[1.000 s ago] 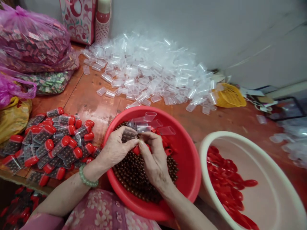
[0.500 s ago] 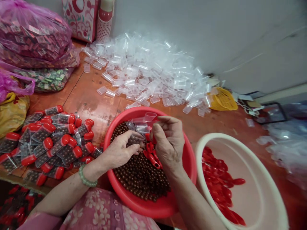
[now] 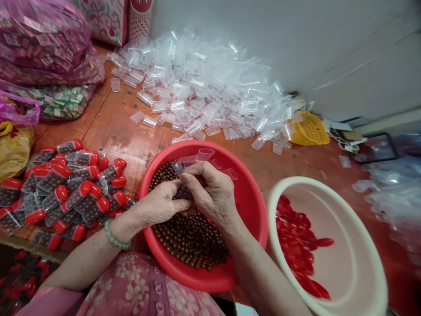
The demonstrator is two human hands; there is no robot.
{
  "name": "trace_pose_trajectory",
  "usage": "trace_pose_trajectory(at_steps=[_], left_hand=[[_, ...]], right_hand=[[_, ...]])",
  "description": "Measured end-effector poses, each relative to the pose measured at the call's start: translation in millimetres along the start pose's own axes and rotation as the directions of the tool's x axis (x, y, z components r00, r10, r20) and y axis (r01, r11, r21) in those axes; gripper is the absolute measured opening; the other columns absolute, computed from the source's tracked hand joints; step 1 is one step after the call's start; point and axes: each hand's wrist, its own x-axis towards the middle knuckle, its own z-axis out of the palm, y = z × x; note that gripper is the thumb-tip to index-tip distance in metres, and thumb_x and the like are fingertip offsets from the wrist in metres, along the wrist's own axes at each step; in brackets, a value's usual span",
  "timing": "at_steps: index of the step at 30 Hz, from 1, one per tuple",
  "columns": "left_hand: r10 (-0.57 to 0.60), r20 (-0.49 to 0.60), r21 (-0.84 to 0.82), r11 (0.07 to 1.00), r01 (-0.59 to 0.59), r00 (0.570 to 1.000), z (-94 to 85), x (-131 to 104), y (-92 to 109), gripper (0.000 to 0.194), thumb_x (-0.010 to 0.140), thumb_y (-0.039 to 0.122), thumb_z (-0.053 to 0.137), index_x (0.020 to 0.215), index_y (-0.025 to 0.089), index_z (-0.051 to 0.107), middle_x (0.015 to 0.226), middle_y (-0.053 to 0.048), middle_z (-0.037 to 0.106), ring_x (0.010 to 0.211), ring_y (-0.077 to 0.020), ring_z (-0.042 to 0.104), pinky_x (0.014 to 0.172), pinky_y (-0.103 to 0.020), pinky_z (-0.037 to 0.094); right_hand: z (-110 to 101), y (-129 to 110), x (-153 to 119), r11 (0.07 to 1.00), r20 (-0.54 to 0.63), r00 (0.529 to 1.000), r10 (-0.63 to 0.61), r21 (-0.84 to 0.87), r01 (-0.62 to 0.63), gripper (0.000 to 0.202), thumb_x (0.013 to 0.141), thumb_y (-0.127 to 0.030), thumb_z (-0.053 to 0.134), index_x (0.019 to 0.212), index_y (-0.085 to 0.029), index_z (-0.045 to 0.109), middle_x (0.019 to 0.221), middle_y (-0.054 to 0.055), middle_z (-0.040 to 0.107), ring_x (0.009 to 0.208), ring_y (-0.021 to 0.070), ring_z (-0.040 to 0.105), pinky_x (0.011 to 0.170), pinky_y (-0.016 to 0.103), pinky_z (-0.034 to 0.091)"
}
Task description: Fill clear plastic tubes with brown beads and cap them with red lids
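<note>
Just above brown beads (image 3: 189,241), left hand (image 3: 157,204) pinching case (image 3: 183,192), right hand (image 3: 215,193) pinched, hold unclear

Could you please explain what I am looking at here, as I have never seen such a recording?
There is no machine: these are a person's bare hands, and every picture comes from one camera worn on the head, looking forward and down. The left hand holds a small dark-filled case; the right hand meets it, though its fingers hide whether it grips anything. Below is a red basin of brown beads. On the wooden table lie clear sleeves, red-capped cases and filled plastic bags. At the right, a pale tub holds red pieces.
</note>
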Motion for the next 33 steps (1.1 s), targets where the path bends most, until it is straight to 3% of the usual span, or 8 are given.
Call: trace_pose_trajectory(at_steps=[5,7,10,17,23,25,29,33], left_hand=[[-0.016,-0.070,-0.049,0.999,0.013,0.997,2.1,-1.6,4.9,0.028,0.075,0.012,0.060,0.102,0.011,0.059,0.077,0.001,0.055,0.067,-0.0099,0.051,0.062,-0.024,0.042],[-0.002,-0.091,-0.075,0.997,-0.005,0.996,2.8,-2.5,7.5,0.025,0.076,0.013,0.059,0.101,0.011,0.058,0.076,0.001,0.055,0.066,-0.0088,0.051,0.062,-0.023,0.042],[0.010,-0.105,-0.104,0.994,-0.021,0.994,3.2,-3.4,10.9,0.022,0.077,0.011,0.059,0.099,0.011,0.058,0.075,0.002,0.055,0.066,-0.0080,0.052,0.065,-0.023,0.042],[0.021,-0.097,-0.026,0.999,-0.024,0.995,3.5,-3.3,8.1,0.026,0.079,0.010,0.055,0.104,0.012,0.060,0.073,0.002,0.054,0.064,-0.0091,0.049,0.064,-0.023,0.041],[0.171,-0.107,0.138,0.978,-0.156,0.980,2.8,-3.8,1.9,0.025,0.079,0.013,0.056,0.102,0.016,0.064,0.092,-0.003,0.062,0.085,-0.0155,0.055,0.082,-0.029,0.044],[0.145,-0.092,0.078,0.987,-0.138,0.985,2.3,-3.7,2.7,0.020,0.077,0.013,0.058,0.097,0.015,0.064,0.088,-0.002,0.063,0.084,-0.0152,0.056,0.084,-0.029,0.044],[0.007,-0.098,-0.149,0.989,-0.022,0.995,1.9,-2.5,4.9,0.019,0.074,0.017,0.064,0.093,0.014,0.062,0.076,0.000,0.059,0.069,-0.0111,0.055,0.074,-0.027,0.045],[-0.027,-0.057,-0.331,0.943,0.007,0.998,2.1,-1.3,6.2,0.032,0.066,0.023,0.077,0.092,0.012,0.064,0.080,-0.001,0.063,0.073,-0.0113,0.059,0.075,-0.026,0.048]], right_hand=[[4.3,1.2,-16.6,0.993,0.008,0.994,0.106,0.057,-0.106,0.022,0.096,-0.032,0.044,0.107,-0.025,0.062,0.101,0.005,0.068,0.089,0.0193,0.064,0.079,0.036,0.053],[5.1,2.4,-21.9,0.974,0.013,0.984,0.178,0.140,-0.178,0.026,0.097,-0.035,0.044,0.115,-0.026,0.060,0.108,0.005,0.067,0.091,0.0190,0.065,0.075,0.035,0.054],[4.6,6.0,-27.3,0.963,-0.011,0.978,0.208,0.179,-0.202,0.028,0.096,-0.037,0.047,0.119,-0.027,0.059,0.104,0.005,0.068,0.087,0.0186,0.065,0.067,0.032,0.054],[3.9,11.2,-28.4,0.995,-0.068,0.993,0.091,0.039,-0.089,0.023,0.094,-0.031,0.051,0.113,-0.025,0.063,0.094,0.004,0.070,0.081,0.0182,0.067,0.071,0.034,0.056],[-0.2,13.5,-27.9,0.983,-0.029,0.989,-0.143,-0.117,0.139,0.024,0.092,-0.022,0.051,0.114,-0.026,0.060,0.096,0.005,0.071,0.084,0.0199,0.068,0.076,0.036,0.056],[-1.9,15.8,-28.8,0.966,0.024,0.980,-0.196,-0.169,0.197,0.034,0.090,-0.029,0.056,0.123,-0.024,0.054,0.100,0.008,0.070,0.088,0.0233,0.068,0.078,0.040,0.056],[-1.5,18.7,-28.3,0.922,0.156,0.951,-0.266,-0.246,0.298,0.083,0.074,-0.053,0.071,0.140,-0.017,0.035,0.119,0.019,0.061,0.103,0.0335,0.063,0.083,0.050,0.054],[2.4,18.1,-25.2,0.865,0.124,0.938,-0.322,-0.363,0.345,0.078,0.076,-0.045,0.069,0.139,-0.017,0.033,0.112,0.018,0.062,0.099,0.0329,0.062,0.080,0.048,0.053]])
